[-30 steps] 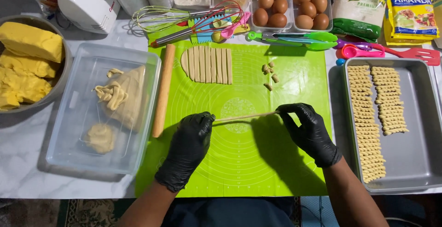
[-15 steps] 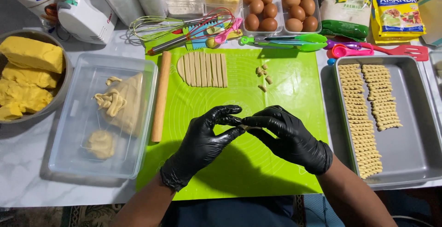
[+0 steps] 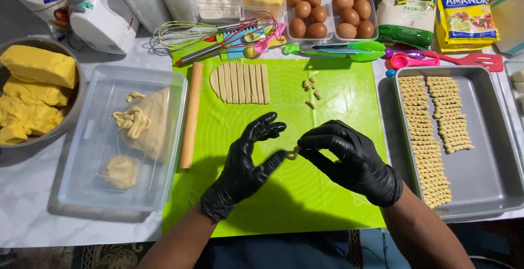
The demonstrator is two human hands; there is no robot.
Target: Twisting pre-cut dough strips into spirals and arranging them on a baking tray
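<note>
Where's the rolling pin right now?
In the head view, the wooden rolling pin lies lengthwise along the green mat's left edge, between the clear plastic container and the cut dough strips.

thing: short pale-yellow strip of raw dough [image 3: 295, 152] | state: soft, seemingly twisted, mostly hidden by my fingertips so I can't be sure | pose: pinched between my black-gloved left hand [image 3: 246, 162] and black-gloved right hand [image 3: 349, 160], held roughly level | place: just above the middle of the lime-green silicone mat [image 3: 305, 203]
</note>
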